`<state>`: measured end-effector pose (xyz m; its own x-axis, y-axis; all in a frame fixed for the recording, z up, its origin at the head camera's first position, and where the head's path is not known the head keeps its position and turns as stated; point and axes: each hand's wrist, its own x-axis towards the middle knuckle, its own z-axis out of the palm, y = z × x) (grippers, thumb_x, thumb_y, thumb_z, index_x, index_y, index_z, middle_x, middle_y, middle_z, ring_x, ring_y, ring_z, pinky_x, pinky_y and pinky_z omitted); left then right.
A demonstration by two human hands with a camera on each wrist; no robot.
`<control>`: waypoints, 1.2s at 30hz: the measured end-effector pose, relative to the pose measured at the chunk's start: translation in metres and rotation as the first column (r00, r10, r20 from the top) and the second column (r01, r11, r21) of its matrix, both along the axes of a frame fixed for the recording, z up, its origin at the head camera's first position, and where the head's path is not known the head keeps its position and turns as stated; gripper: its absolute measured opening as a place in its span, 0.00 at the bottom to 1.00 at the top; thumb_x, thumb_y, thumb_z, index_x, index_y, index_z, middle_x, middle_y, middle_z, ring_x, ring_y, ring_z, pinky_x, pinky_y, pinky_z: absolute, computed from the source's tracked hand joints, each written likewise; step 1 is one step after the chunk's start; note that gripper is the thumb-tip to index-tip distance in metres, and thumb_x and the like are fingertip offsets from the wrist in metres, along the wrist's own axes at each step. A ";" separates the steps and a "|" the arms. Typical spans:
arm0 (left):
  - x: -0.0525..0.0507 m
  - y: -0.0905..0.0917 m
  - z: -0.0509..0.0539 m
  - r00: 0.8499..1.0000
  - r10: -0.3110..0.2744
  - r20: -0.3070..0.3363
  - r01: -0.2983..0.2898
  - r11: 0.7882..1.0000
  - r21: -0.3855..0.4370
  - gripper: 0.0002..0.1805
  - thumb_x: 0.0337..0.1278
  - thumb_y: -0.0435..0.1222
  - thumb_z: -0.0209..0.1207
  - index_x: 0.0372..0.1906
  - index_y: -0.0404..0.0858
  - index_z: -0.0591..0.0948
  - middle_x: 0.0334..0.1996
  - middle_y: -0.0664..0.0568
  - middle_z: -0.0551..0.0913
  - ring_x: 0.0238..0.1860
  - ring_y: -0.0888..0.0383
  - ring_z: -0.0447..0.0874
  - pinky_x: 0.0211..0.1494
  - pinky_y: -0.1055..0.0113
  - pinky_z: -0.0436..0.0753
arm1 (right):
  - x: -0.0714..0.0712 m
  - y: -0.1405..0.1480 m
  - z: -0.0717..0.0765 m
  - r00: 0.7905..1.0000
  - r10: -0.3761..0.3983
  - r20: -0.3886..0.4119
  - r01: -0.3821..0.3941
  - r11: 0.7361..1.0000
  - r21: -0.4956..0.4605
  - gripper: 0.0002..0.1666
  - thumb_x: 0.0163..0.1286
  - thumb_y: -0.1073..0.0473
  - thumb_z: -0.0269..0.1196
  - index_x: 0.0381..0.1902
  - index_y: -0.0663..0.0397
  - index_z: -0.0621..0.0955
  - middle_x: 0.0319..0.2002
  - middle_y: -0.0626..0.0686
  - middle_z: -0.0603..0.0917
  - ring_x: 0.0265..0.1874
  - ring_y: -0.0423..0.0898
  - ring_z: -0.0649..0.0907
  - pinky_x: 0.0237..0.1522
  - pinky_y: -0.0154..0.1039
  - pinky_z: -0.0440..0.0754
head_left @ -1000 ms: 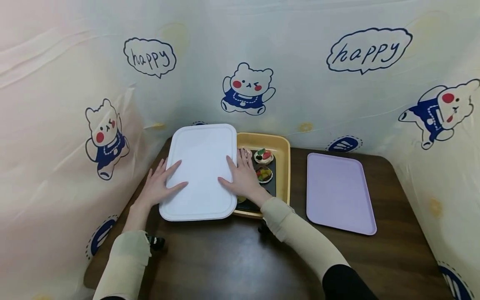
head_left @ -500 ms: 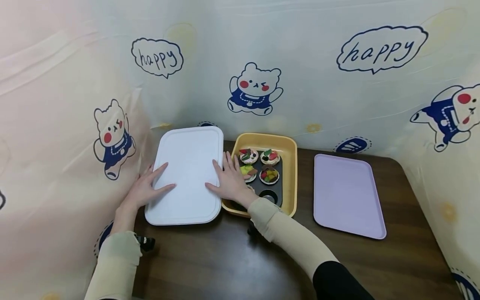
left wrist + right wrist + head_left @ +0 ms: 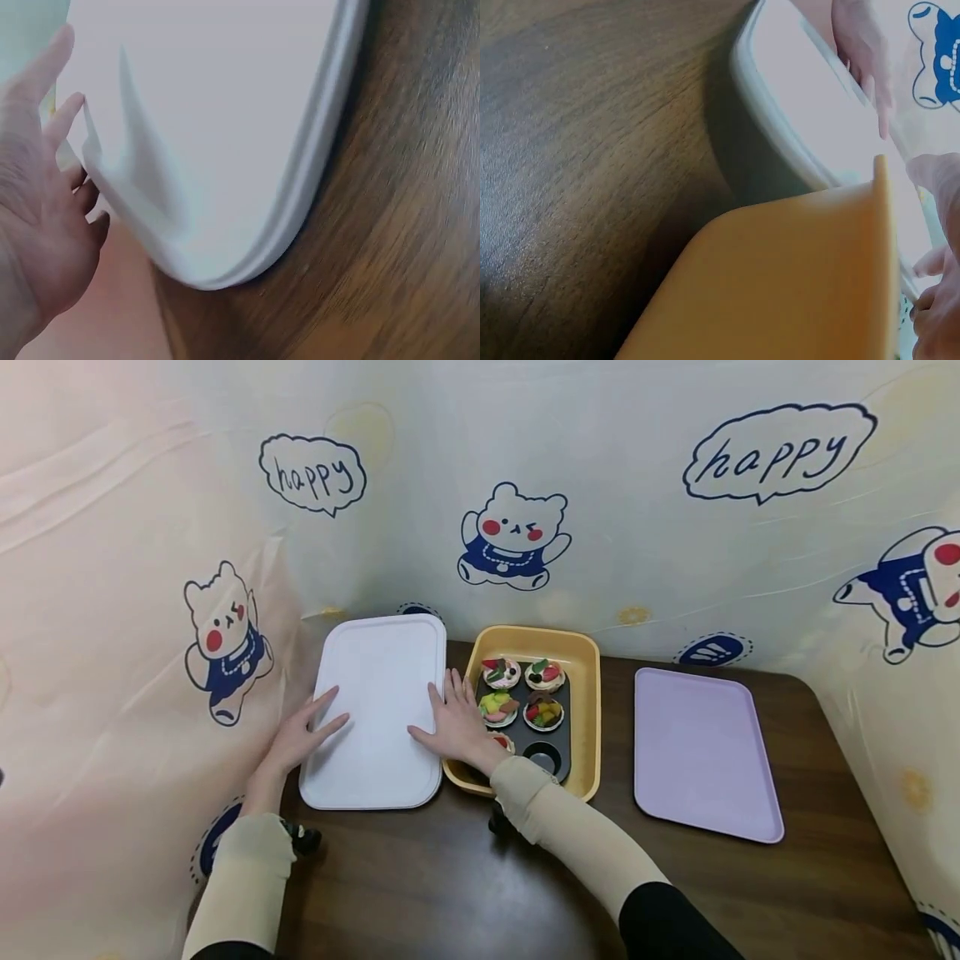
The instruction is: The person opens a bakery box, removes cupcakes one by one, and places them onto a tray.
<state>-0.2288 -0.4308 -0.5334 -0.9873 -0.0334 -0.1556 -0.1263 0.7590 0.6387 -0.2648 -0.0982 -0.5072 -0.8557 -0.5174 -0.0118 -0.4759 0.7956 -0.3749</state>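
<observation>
A white rectangular tray point(image 3: 378, 718) with rounded corners lies at the left of the table. My left hand point(image 3: 296, 739) is at its left edge, thumb and forefinger stretched over the surface; in the left wrist view the other fingers bend loosely beside the rim. My right hand point(image 3: 459, 725) rests with spread, straight fingers along the tray's right edge, partly over the yellow tray point(image 3: 592, 718). Inside that deep yellow tray is a dark muffin tin point(image 3: 521, 737) with several fruit-topped tarts point(image 3: 543, 675). Its lower right cup point(image 3: 542, 758) is empty. The right forearm hides the lower left corner.
A flat purple tray point(image 3: 697, 743) lies on the right of the brown wooden table point(image 3: 420, 885). A pale cloth point(image 3: 600, 543) printed with bears hangs around the back and sides. The yellow wall point(image 3: 795, 277) stands beside the white tray in the right wrist view.
The white tray has moved left with both hands, off the yellow tray, exposing more tarts and the empty cup. In the last half second it has barely shifted.
</observation>
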 end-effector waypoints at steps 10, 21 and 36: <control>-0.009 0.009 -0.044 0.997 0.007 -0.080 -0.015 0.996 -0.092 0.50 0.72 0.66 0.62 0.89 0.48 0.61 0.91 0.34 0.48 0.91 0.28 0.35 0.89 0.25 0.36 | 0.003 0.001 -0.002 1.000 -0.004 -0.019 0.006 0.992 0.125 0.43 0.86 0.37 0.54 0.87 0.55 0.65 0.89 0.69 0.55 0.92 0.63 0.46 0.93 0.61 0.41; -0.018 0.036 -0.052 0.986 -0.048 -0.162 -0.006 0.949 -0.317 0.49 0.71 0.69 0.59 0.88 0.50 0.64 0.91 0.36 0.48 0.90 0.26 0.38 0.89 0.23 0.36 | 0.003 -0.004 -0.005 0.998 -0.046 -0.036 0.053 0.970 0.239 0.36 0.86 0.44 0.55 0.83 0.56 0.72 0.88 0.60 0.61 0.92 0.59 0.46 0.93 0.61 0.43; -0.018 0.034 -0.060 0.985 -0.054 -0.165 -0.005 0.940 -0.340 0.49 0.72 0.69 0.58 0.88 0.49 0.64 0.90 0.34 0.49 0.89 0.24 0.41 0.87 0.21 0.38 | 0.001 -0.005 -0.016 0.999 -0.052 -0.004 0.052 0.980 0.190 0.39 0.88 0.40 0.51 0.87 0.51 0.67 0.92 0.59 0.51 0.93 0.57 0.41 0.93 0.60 0.36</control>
